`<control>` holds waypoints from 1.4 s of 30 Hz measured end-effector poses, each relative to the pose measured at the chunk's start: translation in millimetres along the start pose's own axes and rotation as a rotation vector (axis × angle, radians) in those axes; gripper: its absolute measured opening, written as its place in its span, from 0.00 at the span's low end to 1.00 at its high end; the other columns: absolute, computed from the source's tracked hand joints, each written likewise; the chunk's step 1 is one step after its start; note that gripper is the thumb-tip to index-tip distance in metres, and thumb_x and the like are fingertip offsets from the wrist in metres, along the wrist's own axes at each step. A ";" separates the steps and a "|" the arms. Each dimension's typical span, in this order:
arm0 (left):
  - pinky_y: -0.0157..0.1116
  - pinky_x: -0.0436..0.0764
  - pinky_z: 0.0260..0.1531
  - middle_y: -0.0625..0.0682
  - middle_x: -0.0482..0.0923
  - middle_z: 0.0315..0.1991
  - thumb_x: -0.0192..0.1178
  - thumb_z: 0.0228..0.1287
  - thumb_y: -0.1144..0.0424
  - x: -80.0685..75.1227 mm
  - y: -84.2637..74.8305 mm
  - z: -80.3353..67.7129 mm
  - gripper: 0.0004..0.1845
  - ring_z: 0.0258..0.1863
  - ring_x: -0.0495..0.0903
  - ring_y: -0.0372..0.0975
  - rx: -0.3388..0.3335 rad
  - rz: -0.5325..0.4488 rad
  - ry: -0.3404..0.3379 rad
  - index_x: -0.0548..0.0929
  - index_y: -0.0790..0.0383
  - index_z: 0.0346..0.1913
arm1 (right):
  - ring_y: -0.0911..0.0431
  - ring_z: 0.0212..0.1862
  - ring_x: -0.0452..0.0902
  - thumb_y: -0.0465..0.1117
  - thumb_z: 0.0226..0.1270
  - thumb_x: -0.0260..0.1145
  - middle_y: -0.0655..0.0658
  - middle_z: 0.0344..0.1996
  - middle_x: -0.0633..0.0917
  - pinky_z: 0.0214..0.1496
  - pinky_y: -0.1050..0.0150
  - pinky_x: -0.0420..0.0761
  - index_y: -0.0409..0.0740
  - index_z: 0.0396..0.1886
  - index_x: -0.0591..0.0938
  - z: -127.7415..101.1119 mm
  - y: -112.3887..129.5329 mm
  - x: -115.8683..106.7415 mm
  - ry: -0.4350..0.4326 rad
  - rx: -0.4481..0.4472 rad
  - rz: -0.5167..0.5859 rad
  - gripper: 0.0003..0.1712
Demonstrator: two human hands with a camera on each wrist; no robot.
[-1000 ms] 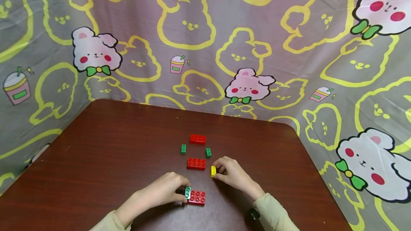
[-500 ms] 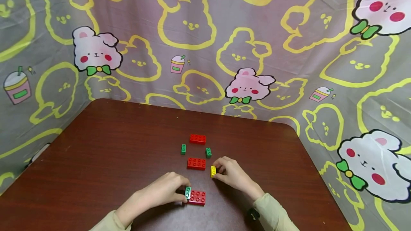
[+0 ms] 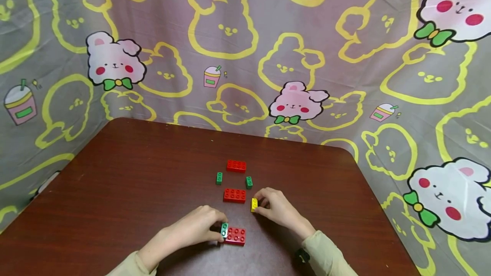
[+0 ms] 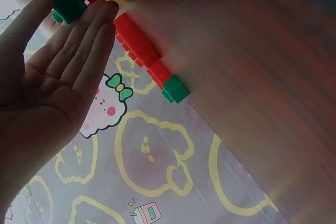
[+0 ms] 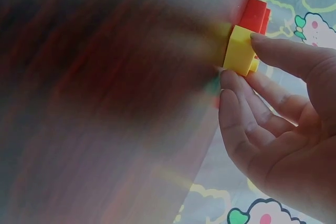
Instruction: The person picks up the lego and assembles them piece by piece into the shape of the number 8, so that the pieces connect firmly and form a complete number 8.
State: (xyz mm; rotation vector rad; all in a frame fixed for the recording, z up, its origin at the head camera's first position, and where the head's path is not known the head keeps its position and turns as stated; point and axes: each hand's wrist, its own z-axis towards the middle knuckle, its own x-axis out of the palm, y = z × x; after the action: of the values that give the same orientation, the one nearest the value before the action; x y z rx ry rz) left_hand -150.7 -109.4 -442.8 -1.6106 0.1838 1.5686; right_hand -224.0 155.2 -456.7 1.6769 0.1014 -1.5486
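Near the front of the table, my left hand [image 3: 218, 230] pinches a small green brick [image 3: 224, 229] between thumb and fingers, holding it against the left end of a red brick [image 3: 235, 236] lying flat. The left wrist view shows the same green brick [image 4: 67, 1] between the thumb and straight fingers [image 4: 100, 17]. My right hand [image 3: 259, 206] pinches a small yellow brick [image 3: 254, 204] that rests on the table; thumb and fingers also grip the yellow brick [image 5: 239, 51] in the right wrist view.
Further back lie two more red bricks [image 3: 234, 195] [image 3: 235, 165] and two small green bricks [image 3: 219, 178] [image 3: 249, 182]. The dark brown table [image 3: 115, 191] is backed by a bunny-patterned cloth [image 3: 230, 33] on all far sides.
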 end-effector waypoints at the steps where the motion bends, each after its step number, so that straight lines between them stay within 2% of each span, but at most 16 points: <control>1: 0.25 0.75 0.28 0.41 0.86 0.31 0.76 0.50 0.60 0.1 -0.1 0.1 0.13 0.28 0.75 0.26 0.001 0.001 -0.001 0.87 0.58 0.38 | 0.55 0.36 0.84 0.37 0.58 0.75 0.45 0.39 0.85 0.39 0.69 0.83 0.40 0.43 0.83 0.0 0.0 -0.1 0.001 0.001 -0.003 0.14; 23: 0.26 0.76 0.29 0.41 0.86 0.31 0.76 0.49 0.60 0.1 -0.3 0.0 0.13 0.28 0.77 0.27 0.015 0.027 -0.009 0.87 0.58 0.38 | 0.56 0.34 0.83 0.37 0.57 0.76 0.45 0.36 0.85 0.36 0.71 0.82 0.41 0.40 0.84 -8.7 5.3 0.2 -0.029 -0.029 0.022 0.13; 33: 0.27 0.77 0.30 0.42 0.87 0.32 0.76 0.50 0.60 0.0 -0.8 0.0 0.13 0.29 0.78 0.27 0.010 0.016 -0.003 0.87 0.58 0.39 | 0.58 0.34 0.83 0.37 0.57 0.76 0.46 0.37 0.85 0.36 0.68 0.84 0.42 0.40 0.83 -15.5 8.4 2.5 -0.023 -0.043 0.038 0.13; 42: 0.26 0.76 0.29 0.42 0.86 0.32 0.76 0.51 0.59 -0.8 -1.7 0.6 0.13 0.29 0.77 0.27 -0.004 0.000 0.016 0.87 0.59 0.38 | 0.61 0.33 0.82 0.38 0.57 0.76 0.47 0.37 0.85 0.35 0.72 0.82 0.42 0.41 0.83 -20.2 14.3 4.8 -0.019 -0.049 0.043 0.13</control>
State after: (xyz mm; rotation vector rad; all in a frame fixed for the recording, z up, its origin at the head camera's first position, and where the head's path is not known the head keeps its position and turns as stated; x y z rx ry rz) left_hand -150.3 -108.3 -441.2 -1.6260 0.1899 1.5579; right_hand -198.9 155.9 -455.7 1.6156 0.0918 -1.5179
